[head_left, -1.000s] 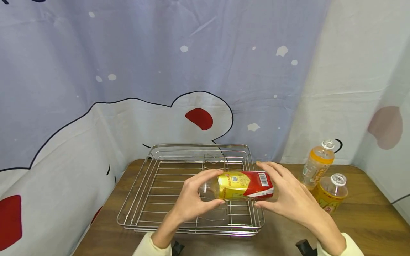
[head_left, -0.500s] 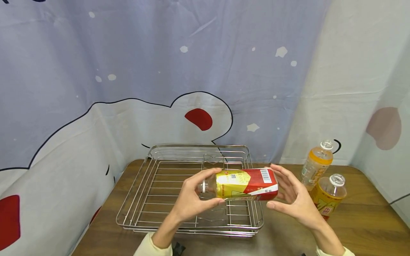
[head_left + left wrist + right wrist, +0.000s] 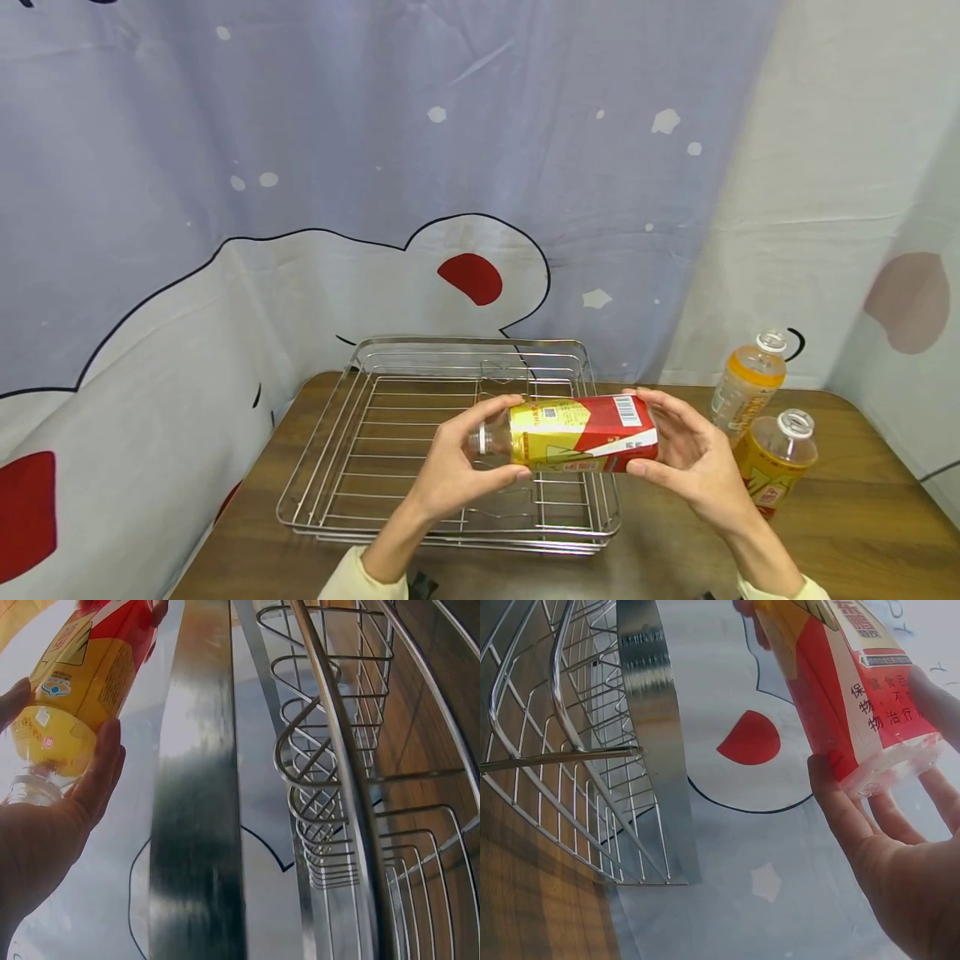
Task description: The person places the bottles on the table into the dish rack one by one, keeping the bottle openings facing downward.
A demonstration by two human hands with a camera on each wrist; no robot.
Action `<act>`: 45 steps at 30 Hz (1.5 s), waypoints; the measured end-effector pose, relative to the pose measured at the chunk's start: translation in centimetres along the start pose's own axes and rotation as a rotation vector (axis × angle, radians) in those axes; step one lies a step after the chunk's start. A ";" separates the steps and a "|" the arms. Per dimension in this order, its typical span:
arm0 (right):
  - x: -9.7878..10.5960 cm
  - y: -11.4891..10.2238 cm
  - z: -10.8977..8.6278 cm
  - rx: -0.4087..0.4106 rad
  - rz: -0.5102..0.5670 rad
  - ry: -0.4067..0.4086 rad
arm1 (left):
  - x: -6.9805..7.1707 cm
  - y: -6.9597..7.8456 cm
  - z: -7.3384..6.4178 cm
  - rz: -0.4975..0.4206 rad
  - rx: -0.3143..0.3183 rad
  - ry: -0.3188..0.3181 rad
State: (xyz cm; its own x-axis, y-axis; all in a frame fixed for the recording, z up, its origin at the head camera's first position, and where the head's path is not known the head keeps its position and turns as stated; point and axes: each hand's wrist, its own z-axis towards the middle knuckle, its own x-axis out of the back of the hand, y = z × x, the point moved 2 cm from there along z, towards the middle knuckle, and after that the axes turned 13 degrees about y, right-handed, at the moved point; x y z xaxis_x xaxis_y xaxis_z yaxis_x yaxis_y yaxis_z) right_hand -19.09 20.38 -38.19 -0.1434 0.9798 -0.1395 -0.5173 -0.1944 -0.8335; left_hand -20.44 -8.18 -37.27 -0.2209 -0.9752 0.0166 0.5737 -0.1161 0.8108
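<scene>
A plastic bottle (image 3: 573, 433) with a yellow and red label lies sideways in the air above the wire rack, its uncapped-looking neck to the left. My left hand (image 3: 450, 467) holds it at the shoulder, thumb below and fingers above. Around the base at the other end, my right hand (image 3: 697, 467) grips with thumb and fingertips. The left wrist view shows the left hand (image 3: 56, 817) behind the clear neck. In the right wrist view, fingers of the right hand (image 3: 907, 877) touch the clear base of the bottle (image 3: 847, 690).
Below the bottle, a metal wire rack (image 3: 337, 475) stands on the wooden table (image 3: 862, 517). Two more bottles are upright at the right: one with an orange band (image 3: 750, 379), one with a yellow label (image 3: 776, 458). A patterned curtain (image 3: 360, 167) hangs behind.
My right hand has slid right, from the label's end to the bottle's base, after briefly standing apart. The bottle has turned slightly about its length and shifted a little right. My left hand keeps its hold.
</scene>
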 end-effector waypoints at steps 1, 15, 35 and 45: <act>0.1 0.0 0.0 0.000 -0.004 0.005 | 0.1 0.0 0.0 0.019 0.003 -0.001; 2.4 -2.2 2.1 0.057 -0.025 0.082 | 4.9 0.6 -0.9 0.203 -0.085 0.055; 5.3 -3.7 6.3 -0.039 -0.558 0.221 | 15.5 1.8 -6.0 0.814 -0.077 0.275; 4.3 -1.6 8.5 -0.006 -0.768 0.136 | 18.4 0.1 -8.3 0.908 0.075 0.301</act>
State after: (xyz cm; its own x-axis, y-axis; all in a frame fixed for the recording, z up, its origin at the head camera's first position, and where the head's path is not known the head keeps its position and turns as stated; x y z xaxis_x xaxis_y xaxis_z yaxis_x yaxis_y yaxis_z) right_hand -26.03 24.50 -32.92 0.3578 0.8371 0.4138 -0.4251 0.5406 -0.7259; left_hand -17.86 -27.75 -41.73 0.5005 -0.6960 0.5148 0.3717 0.7099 0.5983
